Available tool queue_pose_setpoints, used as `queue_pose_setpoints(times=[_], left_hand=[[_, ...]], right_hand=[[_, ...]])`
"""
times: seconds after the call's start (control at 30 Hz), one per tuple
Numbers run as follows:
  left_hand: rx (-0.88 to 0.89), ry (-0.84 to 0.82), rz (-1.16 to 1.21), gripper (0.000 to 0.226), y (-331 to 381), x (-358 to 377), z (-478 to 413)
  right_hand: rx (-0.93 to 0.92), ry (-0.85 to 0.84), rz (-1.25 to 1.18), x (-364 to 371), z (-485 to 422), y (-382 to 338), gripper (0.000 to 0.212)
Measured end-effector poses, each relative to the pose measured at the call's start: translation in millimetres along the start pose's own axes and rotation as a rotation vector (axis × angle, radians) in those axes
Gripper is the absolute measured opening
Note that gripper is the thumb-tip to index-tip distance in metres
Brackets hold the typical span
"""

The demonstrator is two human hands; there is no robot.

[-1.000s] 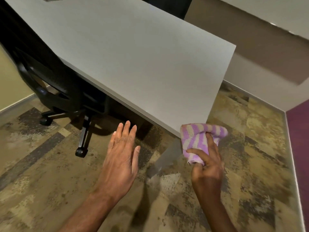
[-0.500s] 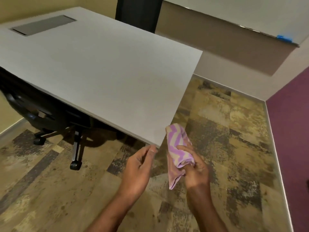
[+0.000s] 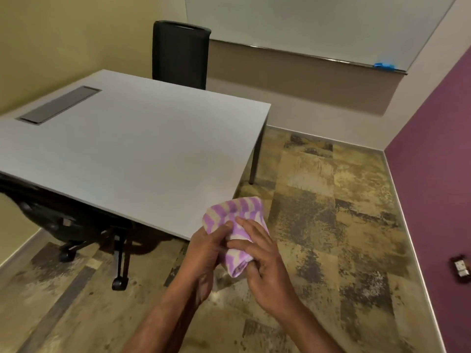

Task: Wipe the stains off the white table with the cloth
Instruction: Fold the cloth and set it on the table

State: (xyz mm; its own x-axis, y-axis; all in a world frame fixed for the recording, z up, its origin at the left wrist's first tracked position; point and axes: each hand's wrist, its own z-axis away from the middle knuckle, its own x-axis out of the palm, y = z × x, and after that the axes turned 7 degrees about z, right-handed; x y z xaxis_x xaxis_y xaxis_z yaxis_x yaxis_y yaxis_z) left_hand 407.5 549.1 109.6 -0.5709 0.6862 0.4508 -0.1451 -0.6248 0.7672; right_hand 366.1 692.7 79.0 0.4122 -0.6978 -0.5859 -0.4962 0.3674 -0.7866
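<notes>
While the left hand [image 3: 205, 250] curls round its 9 o'clock side and the right hand [image 3: 266, 273] pinches its lower fold, the cloth [image 3: 238, 215] (bunched, purple-and-cream zigzag) is held at the white surface's [image 3: 140, 154] 5 o'clock corner.

The white rectangular table [image 3: 127, 149] is cut off by the left edge; its top hides most of the near black wheeled chair [image 3: 76, 225]. The left hand [image 3: 206, 250] and right hand [image 3: 265, 273] cover part of the purple-and-cream zigzag cloth [image 3: 239, 210]. The small dark floor object [image 3: 460, 268] at far right is unreadable.

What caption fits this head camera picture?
Left hand and right hand hold the striped cloth near a corner of the white table.
</notes>
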Motion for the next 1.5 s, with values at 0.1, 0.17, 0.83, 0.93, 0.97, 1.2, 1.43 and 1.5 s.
queue_pose_setpoints(times=[0.1,0.17,0.83,0.93,0.97,1.2,1.43,1.5], left_hand=[[0.006,0.060,0.017,0.021,8,12,5],[0.025,0.093,0.049,0.022,16,18,7],[-0.207,-0.171,0.406,0.046,91,-15,24],[-0.221,-0.166,0.399,0.054,98,-14,16],[-0.217,-0.157,0.388,0.056,100,-14,13],[-0.150,-0.064,0.197,0.056,102,-16,-20],[-0.095,0.060,-0.076,0.054,104,21,-61],[-0.087,0.091,-0.074,0.058,103,38,-77]], right_hand=[[0.007,-0.096,-0.022,-20,-1,-9,0.074],[0.012,-0.133,-0.106,-33,-4,-17,0.076],[0.838,-0.372,-1.146,-49,-73,-34,0.065],[0.854,-0.402,-1.213,-43,-76,-30,0.067],[0.856,-0.393,-1.224,-43,-79,-29,0.066],[0.806,-0.351,-1.110,-54,-123,-17,0.066],[0.715,-0.295,-0.831,-88,-189,12,0.056],[0.687,-0.304,-0.754,-101,-210,22,0.056]])
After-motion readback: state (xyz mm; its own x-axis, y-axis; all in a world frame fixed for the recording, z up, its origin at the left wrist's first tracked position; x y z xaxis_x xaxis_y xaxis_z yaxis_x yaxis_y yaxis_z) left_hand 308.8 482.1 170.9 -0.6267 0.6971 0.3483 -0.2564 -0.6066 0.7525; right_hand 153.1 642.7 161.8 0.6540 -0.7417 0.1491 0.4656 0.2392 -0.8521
